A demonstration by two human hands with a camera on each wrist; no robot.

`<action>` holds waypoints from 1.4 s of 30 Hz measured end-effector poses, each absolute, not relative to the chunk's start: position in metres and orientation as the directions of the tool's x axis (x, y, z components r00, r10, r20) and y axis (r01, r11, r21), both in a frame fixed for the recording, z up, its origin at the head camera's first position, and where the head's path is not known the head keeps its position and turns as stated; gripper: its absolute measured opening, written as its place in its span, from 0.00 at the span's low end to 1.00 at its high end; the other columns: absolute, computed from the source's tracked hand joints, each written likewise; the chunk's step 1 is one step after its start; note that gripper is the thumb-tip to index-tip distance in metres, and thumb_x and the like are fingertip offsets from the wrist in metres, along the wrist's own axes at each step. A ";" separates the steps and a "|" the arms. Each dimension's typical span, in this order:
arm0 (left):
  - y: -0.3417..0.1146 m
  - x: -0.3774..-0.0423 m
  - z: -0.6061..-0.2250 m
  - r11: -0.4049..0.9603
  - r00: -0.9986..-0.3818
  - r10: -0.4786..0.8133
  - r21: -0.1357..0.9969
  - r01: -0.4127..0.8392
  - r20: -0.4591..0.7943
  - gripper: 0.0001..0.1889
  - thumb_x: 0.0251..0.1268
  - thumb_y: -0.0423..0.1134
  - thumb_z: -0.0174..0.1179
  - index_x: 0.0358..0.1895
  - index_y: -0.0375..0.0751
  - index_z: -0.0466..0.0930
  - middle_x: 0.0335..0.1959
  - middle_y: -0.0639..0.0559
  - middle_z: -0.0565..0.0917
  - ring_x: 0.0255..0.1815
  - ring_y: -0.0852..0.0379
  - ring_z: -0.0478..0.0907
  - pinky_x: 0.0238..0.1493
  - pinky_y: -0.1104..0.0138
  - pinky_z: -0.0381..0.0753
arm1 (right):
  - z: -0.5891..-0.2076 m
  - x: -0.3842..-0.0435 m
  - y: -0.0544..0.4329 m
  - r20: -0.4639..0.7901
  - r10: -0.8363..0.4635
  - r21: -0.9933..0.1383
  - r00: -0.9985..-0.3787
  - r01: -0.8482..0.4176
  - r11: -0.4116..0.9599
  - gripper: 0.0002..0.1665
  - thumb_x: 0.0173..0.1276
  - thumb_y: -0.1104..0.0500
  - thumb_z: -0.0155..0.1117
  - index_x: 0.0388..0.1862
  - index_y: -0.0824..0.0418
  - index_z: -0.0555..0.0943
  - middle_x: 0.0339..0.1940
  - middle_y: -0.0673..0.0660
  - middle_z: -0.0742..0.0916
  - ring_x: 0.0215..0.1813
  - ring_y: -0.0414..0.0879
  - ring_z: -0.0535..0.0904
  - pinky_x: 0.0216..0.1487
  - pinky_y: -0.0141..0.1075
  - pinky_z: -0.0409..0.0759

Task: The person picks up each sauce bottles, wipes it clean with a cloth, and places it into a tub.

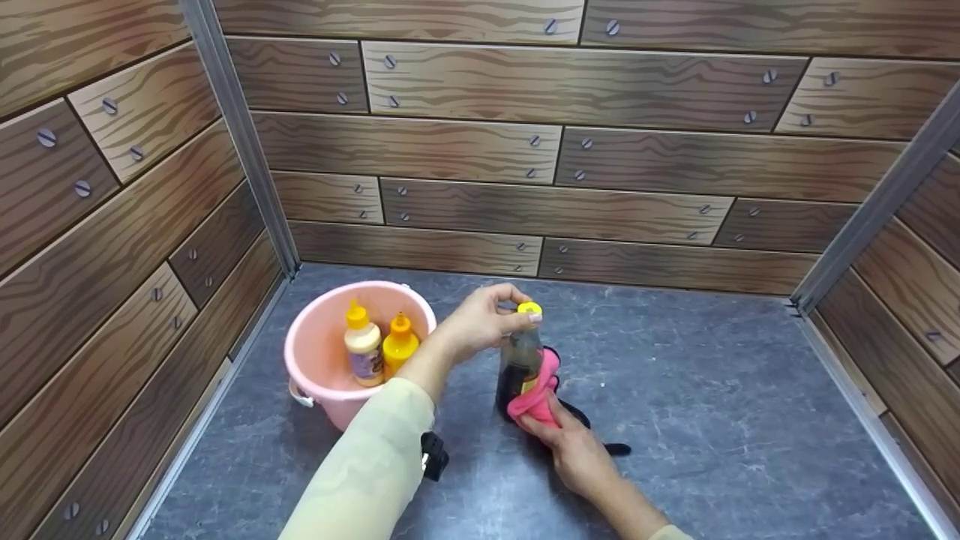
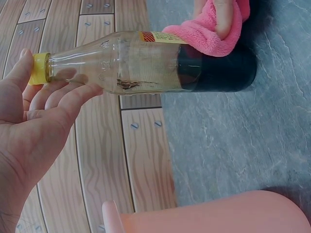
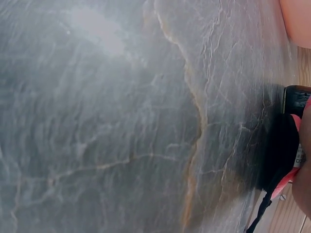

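Observation:
A clear glass bottle (image 1: 520, 349) with dark liquid in its lower part stands upright on the grey surface. My left hand (image 1: 478, 321) pinches its yellow cap (image 2: 41, 68) between thumb and fingers, the other fingers reaching along the neck. Lower down, my right hand (image 1: 579, 451) grips a fluffy pink cloth (image 1: 536, 403) against the bottle's side, partly covering its label (image 2: 163, 37). Black material with a strap (image 1: 617, 449) trails from the cloth. The right wrist view has only the edge of that hand, beside the black part (image 3: 282, 150).
Left of the bottle stands a pink bucket (image 1: 298, 352) holding two squeeze bottles, one cream-coloured (image 1: 364, 345) and one yellow (image 1: 400, 346). Wood-patterned walls (image 1: 465, 150) enclose the grey marbled surface (image 1: 720, 420) at the back and both sides.

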State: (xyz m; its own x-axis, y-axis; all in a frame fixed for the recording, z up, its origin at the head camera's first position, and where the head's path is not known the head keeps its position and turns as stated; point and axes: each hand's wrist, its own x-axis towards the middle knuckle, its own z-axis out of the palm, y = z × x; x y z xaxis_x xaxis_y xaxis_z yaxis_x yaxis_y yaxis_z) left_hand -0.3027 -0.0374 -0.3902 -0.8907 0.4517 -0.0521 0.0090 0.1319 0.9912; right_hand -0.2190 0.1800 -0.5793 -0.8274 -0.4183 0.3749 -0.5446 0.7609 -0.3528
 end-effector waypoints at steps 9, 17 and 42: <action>-0.037 -0.302 -0.391 0.131 -0.891 0.453 0.991 0.017 -0.045 0.11 0.76 0.37 0.67 0.55 0.39 0.83 0.56 0.34 0.87 0.59 0.38 0.85 0.61 0.46 0.83 | -0.579 -0.217 0.180 0.340 -0.436 -0.341 -0.833 -0.541 0.769 0.39 0.68 0.74 0.66 0.69 0.38 0.84 0.75 0.74 0.74 0.70 0.67 0.77 0.60 0.57 0.84; -0.038 -0.303 -0.390 0.150 -0.893 0.446 0.989 0.014 -0.055 0.10 0.77 0.38 0.67 0.55 0.42 0.83 0.55 0.37 0.88 0.58 0.39 0.85 0.61 0.46 0.84 | -0.574 -0.218 0.179 0.280 -0.416 -0.354 -0.865 -0.496 0.793 0.36 0.67 0.74 0.65 0.65 0.40 0.87 0.74 0.73 0.77 0.73 0.69 0.74 0.63 0.60 0.81; -0.036 -0.300 -0.390 0.196 -0.902 0.431 0.979 0.058 -0.032 0.09 0.78 0.40 0.66 0.54 0.43 0.82 0.52 0.43 0.89 0.57 0.42 0.85 0.61 0.46 0.84 | -0.562 -0.224 0.202 0.300 -0.086 -0.463 -0.950 -0.224 0.857 0.37 0.60 0.78 0.58 0.65 0.54 0.87 0.72 0.75 0.77 0.65 0.71 0.80 0.58 0.61 0.82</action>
State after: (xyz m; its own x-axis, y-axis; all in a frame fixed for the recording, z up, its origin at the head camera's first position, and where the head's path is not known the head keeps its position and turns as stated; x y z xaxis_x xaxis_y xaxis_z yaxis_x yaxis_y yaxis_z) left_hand -0.2999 -0.0360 -0.3901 -0.9019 0.4307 -0.0323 0.0585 0.1959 0.9789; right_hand -0.2244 0.2020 -0.5621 -0.9501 -0.0865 0.2999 -0.2243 0.8573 -0.4634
